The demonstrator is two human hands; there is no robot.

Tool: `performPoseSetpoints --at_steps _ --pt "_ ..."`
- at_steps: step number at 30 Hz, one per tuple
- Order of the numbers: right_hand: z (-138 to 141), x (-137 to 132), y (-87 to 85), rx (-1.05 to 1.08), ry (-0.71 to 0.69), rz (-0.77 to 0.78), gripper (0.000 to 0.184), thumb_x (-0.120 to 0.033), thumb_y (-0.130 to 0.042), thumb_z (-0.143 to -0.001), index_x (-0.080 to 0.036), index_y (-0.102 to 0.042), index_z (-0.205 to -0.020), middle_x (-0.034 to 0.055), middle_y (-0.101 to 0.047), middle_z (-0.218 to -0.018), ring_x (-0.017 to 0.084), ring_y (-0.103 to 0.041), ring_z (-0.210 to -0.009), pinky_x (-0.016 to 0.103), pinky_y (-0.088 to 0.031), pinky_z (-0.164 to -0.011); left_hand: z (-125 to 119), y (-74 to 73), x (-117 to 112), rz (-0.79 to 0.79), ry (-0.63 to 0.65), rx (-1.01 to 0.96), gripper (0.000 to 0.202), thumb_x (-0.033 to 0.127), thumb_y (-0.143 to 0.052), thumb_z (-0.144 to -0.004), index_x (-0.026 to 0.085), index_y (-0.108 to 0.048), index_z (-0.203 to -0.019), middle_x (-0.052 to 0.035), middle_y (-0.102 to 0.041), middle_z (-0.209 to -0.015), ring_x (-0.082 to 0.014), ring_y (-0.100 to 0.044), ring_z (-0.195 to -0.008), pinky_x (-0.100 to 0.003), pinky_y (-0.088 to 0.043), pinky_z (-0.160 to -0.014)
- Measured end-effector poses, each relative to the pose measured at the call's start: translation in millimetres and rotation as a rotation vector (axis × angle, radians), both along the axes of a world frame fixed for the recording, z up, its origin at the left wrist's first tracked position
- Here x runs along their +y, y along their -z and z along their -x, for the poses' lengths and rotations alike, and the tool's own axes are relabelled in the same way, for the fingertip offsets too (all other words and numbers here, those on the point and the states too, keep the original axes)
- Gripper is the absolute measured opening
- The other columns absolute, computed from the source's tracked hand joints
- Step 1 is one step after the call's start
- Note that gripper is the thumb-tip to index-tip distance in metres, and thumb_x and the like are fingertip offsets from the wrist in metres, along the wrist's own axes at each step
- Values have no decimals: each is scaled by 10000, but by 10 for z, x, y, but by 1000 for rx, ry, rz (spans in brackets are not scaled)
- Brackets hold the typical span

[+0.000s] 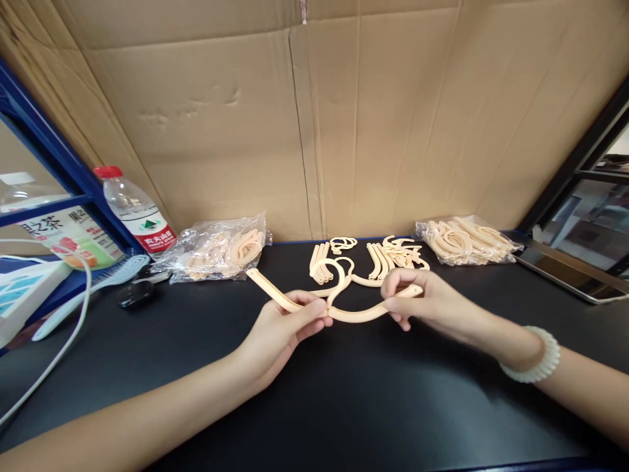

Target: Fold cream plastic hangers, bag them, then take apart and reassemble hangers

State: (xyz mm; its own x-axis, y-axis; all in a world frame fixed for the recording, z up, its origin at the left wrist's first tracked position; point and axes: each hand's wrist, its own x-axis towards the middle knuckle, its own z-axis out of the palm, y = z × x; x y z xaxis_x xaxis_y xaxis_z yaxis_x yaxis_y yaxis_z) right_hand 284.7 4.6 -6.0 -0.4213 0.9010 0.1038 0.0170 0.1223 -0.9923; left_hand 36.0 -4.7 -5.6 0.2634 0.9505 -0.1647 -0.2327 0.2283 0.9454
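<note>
Both my hands hold one cream plastic hanger [354,313] just above the black table [344,406]. My left hand [280,331] pinches its left arm near the middle joint, fingers closed. My right hand [425,303] grips the right arm, fingers closed round it; a white bead bracelet [535,357] sits on that wrist. The hanger's hook [340,272] points away from me. Behind it lie loose cream hanger parts [373,259] in small piles.
A plastic bag of cream parts [219,249] lies at the back left, another bag [464,239] at the back right. A water bottle [137,213], a white brush [93,285] and a cable [73,328] are at the left. Cardboard [314,118] walls the back. A tablet [565,269] lies far right.
</note>
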Motion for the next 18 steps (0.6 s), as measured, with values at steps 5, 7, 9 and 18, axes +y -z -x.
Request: performPoseSetpoints --at_steps 5,7,9,18 --pt "-493 209 -206 -389 -62 -137 269 -382 -764 -717 -149 -638 -767 43 -675 -730 142 -641 -643 243 -529 -552 162 -45 194 41 35 -24 229 260 -843 -670 129 -685 -772 -52 -722 -806 -122 -691 -772 -155 -562 -728" --pt "-594 240 -259 -579 -41 -196 257 -392 -741 -736 -153 -651 -765 34 -677 -717 127 -621 -601 242 -508 -555 206 -35 259 21 49 6 239 242 -847 -659 131 -697 -807 -39 -718 -795 -122 -693 -778 -162 -558 -759" --pt "-648 255 -277 -709 -36 -239 245 -396 -714 -753 -158 -656 -761 31 -678 -730 130 -614 -609 246 -491 -563 243 -18 313 -27 67 75 237 235 -840 -661 140 -698 -825 -27 -718 -786 -128 -695 -787 -183 -556 -784" --pt "-684 302 -215 -948 -42 -438 158 -326 -604 -810 -177 -634 -768 34 -663 -783 167 -592 -718 288 -474 -679 391 52 424 -1239 268 1014 130 237 -604 -885 178 -701 -819 -30 -705 -816 -147 -635 -741 -250 -505 -691"
